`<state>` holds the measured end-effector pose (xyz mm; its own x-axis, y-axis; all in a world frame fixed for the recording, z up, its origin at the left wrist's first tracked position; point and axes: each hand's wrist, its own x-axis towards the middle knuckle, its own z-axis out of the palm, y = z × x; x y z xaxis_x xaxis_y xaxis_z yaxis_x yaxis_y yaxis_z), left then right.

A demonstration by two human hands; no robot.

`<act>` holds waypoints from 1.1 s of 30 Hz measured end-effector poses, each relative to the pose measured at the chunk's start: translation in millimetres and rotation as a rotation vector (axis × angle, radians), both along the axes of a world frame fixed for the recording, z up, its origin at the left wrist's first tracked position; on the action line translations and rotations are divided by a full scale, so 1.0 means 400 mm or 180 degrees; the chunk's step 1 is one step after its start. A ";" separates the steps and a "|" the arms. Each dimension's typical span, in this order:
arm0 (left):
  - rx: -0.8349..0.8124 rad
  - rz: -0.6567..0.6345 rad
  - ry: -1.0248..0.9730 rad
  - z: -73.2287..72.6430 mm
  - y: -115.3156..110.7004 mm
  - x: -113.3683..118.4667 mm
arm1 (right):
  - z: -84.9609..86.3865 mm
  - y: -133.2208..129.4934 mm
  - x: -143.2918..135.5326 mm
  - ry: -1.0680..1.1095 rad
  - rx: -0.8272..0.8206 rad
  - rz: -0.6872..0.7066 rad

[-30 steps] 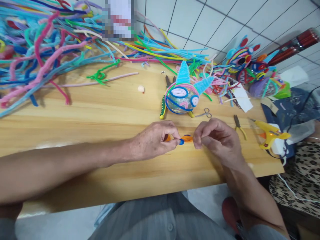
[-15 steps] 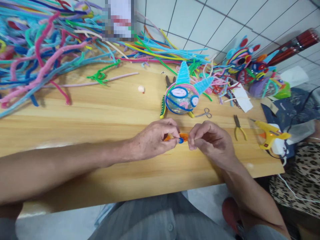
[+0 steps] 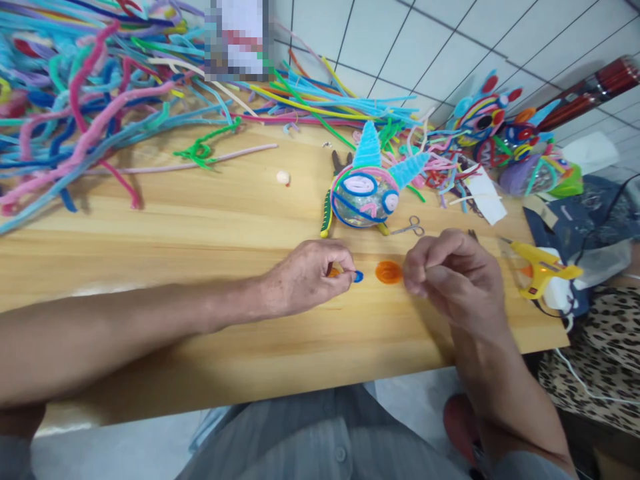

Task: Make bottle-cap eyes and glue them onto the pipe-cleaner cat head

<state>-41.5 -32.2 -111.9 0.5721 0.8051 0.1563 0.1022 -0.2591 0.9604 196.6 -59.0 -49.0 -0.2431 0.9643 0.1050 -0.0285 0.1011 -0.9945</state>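
Between thumb and forefinger, my left hand pinches a small blue piece above the wooden table. An orange piece shows partly behind its fingers. To the right, an orange disc lies flat between the two hands. My right hand is closed in a pinch just right of that disc; what its fingertips hold, if anything, is too small to make out. Beyond the hands stands a clear round figure with blue ears and blue-rimmed eyes.
Green-handled pliers and small scissors lie by the figure. A yellow glue gun rests at the right. Fuzzy coloured stems are heaped at the back left. Finished figures and a patterned garment are further right.
My right hand has moved right, away from my left hand, and the orange disc now shows between them. My left hand has shifted slightly left with the blue piece.
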 end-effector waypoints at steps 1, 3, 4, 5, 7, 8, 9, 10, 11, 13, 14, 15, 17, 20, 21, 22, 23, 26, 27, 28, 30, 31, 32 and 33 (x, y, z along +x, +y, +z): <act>-0.0008 0.0016 0.0037 0.000 0.001 0.000 | 0.004 0.001 0.005 0.0021 0.0022 -0.0044; 0.0011 0.0011 0.0034 0.000 0.001 0.000 | 0.007 0.002 0.013 0.0033 0.0070 -0.0088; 0.0032 -0.0014 -0.0010 0.000 0.000 0.000 | 0.006 0.002 0.015 0.0018 0.0067 -0.0090; 0.0061 -0.0042 -0.0073 0.000 -0.001 0.000 | 0.005 0.001 0.016 0.0001 0.0055 -0.0077; 0.0165 -0.0116 -0.0166 0.003 -0.006 -0.001 | -0.001 -0.002 0.013 -0.0070 -0.0012 -0.0038; 0.0244 -0.0160 -0.0175 0.006 -0.009 -0.002 | -0.004 -0.004 0.010 -0.0122 -0.0044 -0.0028; 0.0338 -0.0205 -0.0166 0.009 -0.012 -0.003 | -0.007 -0.006 0.005 -0.0180 -0.0065 -0.0013; 0.0436 -0.0246 -0.0148 0.013 -0.015 -0.005 | -0.009 -0.007 -0.002 -0.0239 -0.0072 0.0012; 0.0526 -0.0282 -0.0132 0.017 -0.018 -0.007 | -0.010 -0.008 -0.009 -0.0299 -0.0069 0.0046; 0.0652 -0.0338 -0.0129 0.022 -0.020 -0.009 | -0.011 -0.010 -0.024 -0.0410 -0.0027 0.0129; 0.0703 -0.0348 -0.0131 0.024 -0.020 -0.009 | -0.012 -0.011 -0.031 -0.0458 0.0006 0.0180; 0.0758 -0.0352 -0.0134 0.024 -0.019 -0.009 | -0.012 -0.012 -0.038 -0.0501 0.0045 0.0228; 0.0864 -0.0329 -0.0145 0.021 -0.016 -0.008 | -0.014 -0.014 -0.047 -0.0557 0.0119 0.0316; 0.0915 -0.0253 -0.0155 0.015 -0.012 -0.005 | -0.017 -0.016 -0.053 -0.0560 0.0138 0.0386; 0.0884 -0.0225 -0.0150 0.014 -0.012 -0.004 | -0.017 -0.016 -0.054 -0.0542 0.0127 0.0388; 0.0834 -0.0206 -0.0141 0.013 -0.012 -0.004 | -0.017 -0.016 -0.054 -0.0520 0.0110 0.0383; 0.0775 -0.0200 -0.0133 0.012 -0.014 -0.004 | -0.016 -0.016 -0.053 -0.0490 0.0094 0.0373; 0.0603 -0.0185 -0.0107 0.011 -0.019 -0.004 | -0.009 -0.015 -0.050 -0.0350 0.0011 0.0321; 0.0568 -0.0182 -0.0094 0.011 -0.020 -0.004 | -0.007 -0.014 -0.048 -0.0291 -0.0025 0.0301; 0.0544 -0.0179 -0.0077 0.010 -0.021 -0.003 | -0.004 -0.014 -0.045 -0.0235 -0.0059 0.0279; 0.0507 -0.0162 -0.0041 0.009 -0.021 -0.002 | -0.001 -0.014 -0.039 -0.0178 -0.0102 0.0217; 0.0490 -0.0160 -0.0033 0.008 -0.020 -0.001 | 0.000 -0.014 -0.035 -0.0184 -0.0109 0.0181; 0.0477 -0.0154 -0.0037 0.008 -0.019 -0.001 | -0.001 -0.013 -0.032 -0.0207 -0.0111 0.0146; 0.0479 -0.0161 -0.0048 0.008 -0.018 -0.002 | -0.001 -0.013 -0.030 -0.0234 -0.0110 0.0123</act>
